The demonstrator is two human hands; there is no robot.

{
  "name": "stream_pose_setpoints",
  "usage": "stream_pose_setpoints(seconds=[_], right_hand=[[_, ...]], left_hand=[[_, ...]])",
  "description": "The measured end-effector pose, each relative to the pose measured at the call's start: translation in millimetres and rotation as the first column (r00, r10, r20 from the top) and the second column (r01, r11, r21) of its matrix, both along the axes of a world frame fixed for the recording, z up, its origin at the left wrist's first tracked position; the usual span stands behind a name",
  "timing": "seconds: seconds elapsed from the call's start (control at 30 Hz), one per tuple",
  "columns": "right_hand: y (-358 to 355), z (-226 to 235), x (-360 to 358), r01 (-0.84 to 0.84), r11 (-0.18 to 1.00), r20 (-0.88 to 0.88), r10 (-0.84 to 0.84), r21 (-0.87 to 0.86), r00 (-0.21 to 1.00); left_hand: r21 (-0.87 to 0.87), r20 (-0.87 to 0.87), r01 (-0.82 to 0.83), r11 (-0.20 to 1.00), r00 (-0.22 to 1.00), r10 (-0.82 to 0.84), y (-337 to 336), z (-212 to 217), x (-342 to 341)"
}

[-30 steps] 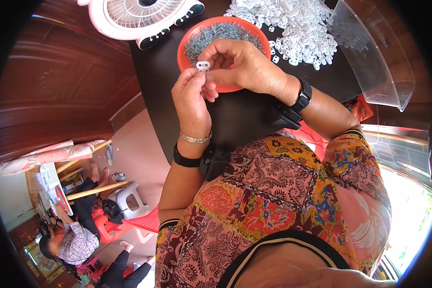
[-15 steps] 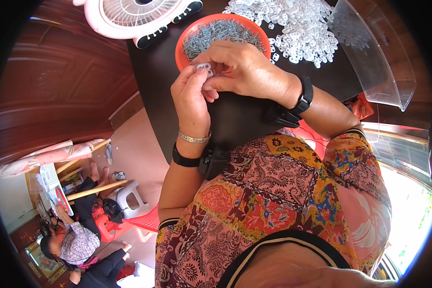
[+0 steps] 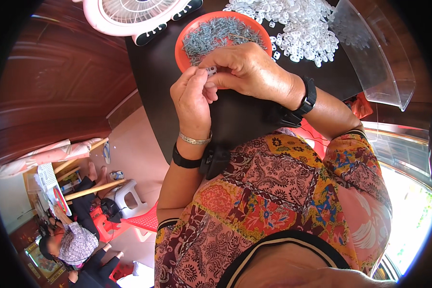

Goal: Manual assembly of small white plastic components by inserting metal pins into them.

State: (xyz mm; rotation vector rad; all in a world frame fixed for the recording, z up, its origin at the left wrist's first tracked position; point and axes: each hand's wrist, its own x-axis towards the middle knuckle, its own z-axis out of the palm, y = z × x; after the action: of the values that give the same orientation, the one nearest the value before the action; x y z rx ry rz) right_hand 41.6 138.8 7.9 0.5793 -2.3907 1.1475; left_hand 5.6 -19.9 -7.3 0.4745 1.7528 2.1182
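Note:
Close together over the near rim of an orange bowl [image 3: 179, 52], both hands pinch one small white plastic piece with holes [image 3: 210, 71]. My left hand [image 3: 193, 93] grips it between thumb and fingers from the left. From the right, my right hand [image 3: 247, 69] closes thumb and fingertips on its other side; whether a screw is also in those fingers is hidden. Small grey screws [image 3: 216, 33] fill the bowl. To its right lies a big heap of similar white plastic pieces [image 3: 300, 33].
A pink fan [image 3: 134, 17] lies at the table's far left. A clear plastic tray [image 3: 377, 72] is on the right of the dark table [image 3: 153, 79]. At lower left another person [image 3: 79, 242] sits near a white stool [image 3: 132, 199] and a red chair [image 3: 146, 222].
The white piece has tilted between my fingers and shows less of its face. My right hand has shifted slightly; both hands remain together at the bowl's near rim.

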Motion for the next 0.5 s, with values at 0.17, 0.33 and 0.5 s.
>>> stream_pose_setpoints(seconds=[0.17,0.33,0.5], right_hand=[[0.6,6.9,0.8,-0.059,0.996,0.099,0.066,-0.068,0.993],[0.0,7.8,1.3,-0.087,0.991,0.043,0.091,-0.104,0.995],[-0.6,6.5,1.3,-0.113,0.98,0.014,0.116,-0.163,0.993]], left_hand=[[0.054,0.0,-0.036,0.998,0.999,0.036,0.4,2.2,2.2],[0.044,-0.037,-0.044,0.998,0.998,0.046,-1.7,6.4,5.8],[0.055,-0.171,-0.085,0.995,0.981,0.094,-2.7,4.9,6.0]])
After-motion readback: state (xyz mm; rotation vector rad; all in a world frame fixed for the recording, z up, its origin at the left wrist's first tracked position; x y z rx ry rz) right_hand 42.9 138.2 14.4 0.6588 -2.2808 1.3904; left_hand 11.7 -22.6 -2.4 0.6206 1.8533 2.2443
